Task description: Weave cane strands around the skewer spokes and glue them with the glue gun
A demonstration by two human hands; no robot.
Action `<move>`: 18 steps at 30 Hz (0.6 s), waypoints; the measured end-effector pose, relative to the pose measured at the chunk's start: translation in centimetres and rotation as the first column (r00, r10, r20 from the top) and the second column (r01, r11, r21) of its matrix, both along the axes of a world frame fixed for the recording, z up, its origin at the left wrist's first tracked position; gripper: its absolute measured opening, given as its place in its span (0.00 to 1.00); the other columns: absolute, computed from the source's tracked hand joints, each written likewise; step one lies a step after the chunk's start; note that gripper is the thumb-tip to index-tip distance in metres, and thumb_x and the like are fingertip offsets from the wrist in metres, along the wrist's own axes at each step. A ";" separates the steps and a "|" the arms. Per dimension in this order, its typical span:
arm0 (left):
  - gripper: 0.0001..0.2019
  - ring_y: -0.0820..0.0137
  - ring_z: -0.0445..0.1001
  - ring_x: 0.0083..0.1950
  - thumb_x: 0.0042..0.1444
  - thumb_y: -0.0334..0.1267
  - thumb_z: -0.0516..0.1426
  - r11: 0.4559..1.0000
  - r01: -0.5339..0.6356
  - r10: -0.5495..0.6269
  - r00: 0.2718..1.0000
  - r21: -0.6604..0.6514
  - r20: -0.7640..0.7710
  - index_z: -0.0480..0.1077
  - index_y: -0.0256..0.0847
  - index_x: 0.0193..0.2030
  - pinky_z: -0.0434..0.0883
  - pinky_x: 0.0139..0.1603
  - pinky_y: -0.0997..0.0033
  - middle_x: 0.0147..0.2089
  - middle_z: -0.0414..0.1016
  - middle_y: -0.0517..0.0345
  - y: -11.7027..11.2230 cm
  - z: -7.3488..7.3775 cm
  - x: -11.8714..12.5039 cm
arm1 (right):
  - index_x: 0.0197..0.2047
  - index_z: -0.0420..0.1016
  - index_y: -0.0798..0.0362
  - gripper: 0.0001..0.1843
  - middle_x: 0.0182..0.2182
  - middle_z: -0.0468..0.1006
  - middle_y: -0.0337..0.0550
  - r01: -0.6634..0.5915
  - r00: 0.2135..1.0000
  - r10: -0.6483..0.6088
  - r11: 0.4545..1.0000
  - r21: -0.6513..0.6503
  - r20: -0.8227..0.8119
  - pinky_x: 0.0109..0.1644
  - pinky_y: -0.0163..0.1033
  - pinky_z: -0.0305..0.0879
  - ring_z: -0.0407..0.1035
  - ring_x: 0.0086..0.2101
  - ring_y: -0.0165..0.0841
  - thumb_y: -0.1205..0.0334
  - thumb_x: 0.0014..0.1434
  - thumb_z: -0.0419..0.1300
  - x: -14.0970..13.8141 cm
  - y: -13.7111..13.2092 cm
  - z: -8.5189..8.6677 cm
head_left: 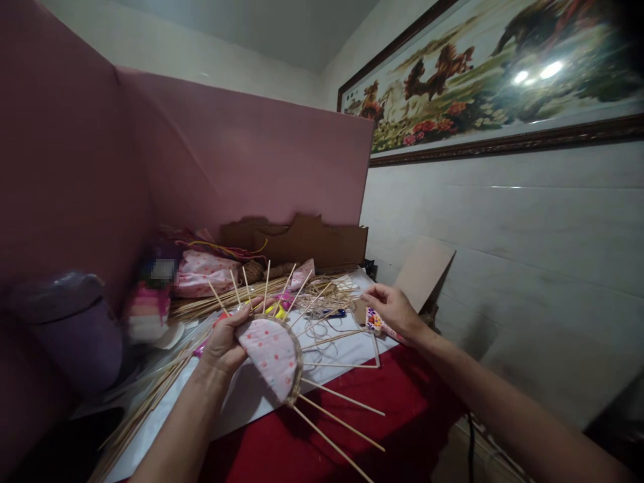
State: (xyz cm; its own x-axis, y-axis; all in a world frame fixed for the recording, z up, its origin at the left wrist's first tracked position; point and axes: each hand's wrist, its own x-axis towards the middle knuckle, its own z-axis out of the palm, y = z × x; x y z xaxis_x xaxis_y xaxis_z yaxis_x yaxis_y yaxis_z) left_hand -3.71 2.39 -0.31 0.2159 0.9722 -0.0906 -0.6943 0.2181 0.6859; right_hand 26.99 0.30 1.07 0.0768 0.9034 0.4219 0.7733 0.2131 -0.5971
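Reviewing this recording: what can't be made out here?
All in the head view:
Half-round spotted piece: its far face, turned from the camera.
Right hand: whether its grip holds any strand, too small to tell.
Lowest stick: its tip, cut off by the bottom edge.
Framed picture: its right end, cut off by the right edge.

The single view looks out from the person's head, facing forward and down over a flat white sheet [244, 404] and a deep red cloth [322, 436]. It sits near the bare left hand [229, 339] and bare right hand [395, 308], reaching wide enough to take in the upright pink panel [251, 147] beyond and the brown-framed horse picture [433, 84] at upper right.
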 end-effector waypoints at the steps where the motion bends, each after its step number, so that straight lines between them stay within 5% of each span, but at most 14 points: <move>1: 0.21 0.57 0.78 0.33 0.54 0.24 0.49 1.000 -0.005 0.005 1.000 0.000 -0.006 0.64 0.32 0.55 0.74 0.36 0.53 0.39 0.78 0.41 0.0 0.0 0.0 | 0.32 0.72 0.55 0.13 0.28 0.75 0.43 0.062 0.996 -0.061 0.998 -0.009 0.072 0.33 0.35 0.60 0.68 0.30 0.33 0.58 0.57 0.49 0.9 0.1 0.0; 5: 0.18 0.57 0.78 0.31 0.55 0.24 0.48 1.000 -0.017 0.017 0.999 -0.011 -0.040 0.66 0.30 0.53 0.75 0.31 0.55 0.36 0.79 0.41 0.4 -0.1 -0.2 | 0.31 0.75 0.53 0.08 0.32 0.76 0.46 0.169 0.966 -0.139 0.978 -0.122 0.220 0.35 0.37 0.58 0.69 0.34 0.38 0.59 0.49 0.57 4.1 0.3 -1.2; 9: 0.18 0.57 0.78 0.33 0.55 0.23 0.48 0.999 -0.030 0.029 0.999 -0.017 -0.044 0.67 0.29 0.51 0.76 0.31 0.56 0.36 0.79 0.41 0.5 -0.1 -0.2 | 0.35 0.76 0.52 0.20 0.36 0.77 0.46 0.188 0.947 -0.106 0.948 -0.256 0.303 0.35 0.37 0.59 0.69 0.37 0.41 0.56 0.35 0.67 5.9 0.6 -3.6; 13: 0.19 0.58 0.78 0.32 0.55 0.22 0.46 0.999 -0.043 0.042 0.998 -0.021 -0.047 0.67 0.30 0.52 0.76 0.31 0.57 0.35 0.79 0.42 0.3 0.2 0.0 | 0.41 0.74 0.53 0.23 0.39 0.76 0.48 0.172 0.947 -0.079 0.943 -0.285 0.310 0.36 0.37 0.59 0.68 0.38 0.40 0.56 0.39 0.64 6.5 1.0 -5.2; 18: 0.19 0.58 0.78 0.32 0.55 0.24 0.49 1.000 -0.017 0.016 0.999 -0.016 -0.039 0.67 0.33 0.52 0.76 0.32 0.57 0.38 0.79 0.43 0.3 0.1 -0.1 | 0.37 0.74 0.53 0.17 0.32 0.77 0.41 0.084 0.973 -0.018 0.956 -0.281 0.229 0.33 0.33 0.59 0.69 0.34 0.35 0.60 0.40 0.62 7.2 1.5 -5.8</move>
State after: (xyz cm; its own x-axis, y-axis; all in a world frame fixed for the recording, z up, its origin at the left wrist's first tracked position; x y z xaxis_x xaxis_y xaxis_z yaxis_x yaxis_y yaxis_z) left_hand -3.78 2.68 -0.24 0.1957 0.9739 -0.1147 -0.6710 0.2183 0.7086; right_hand 34.22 1.81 -4.75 0.0601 0.9859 0.1564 0.8984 0.0149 -0.4389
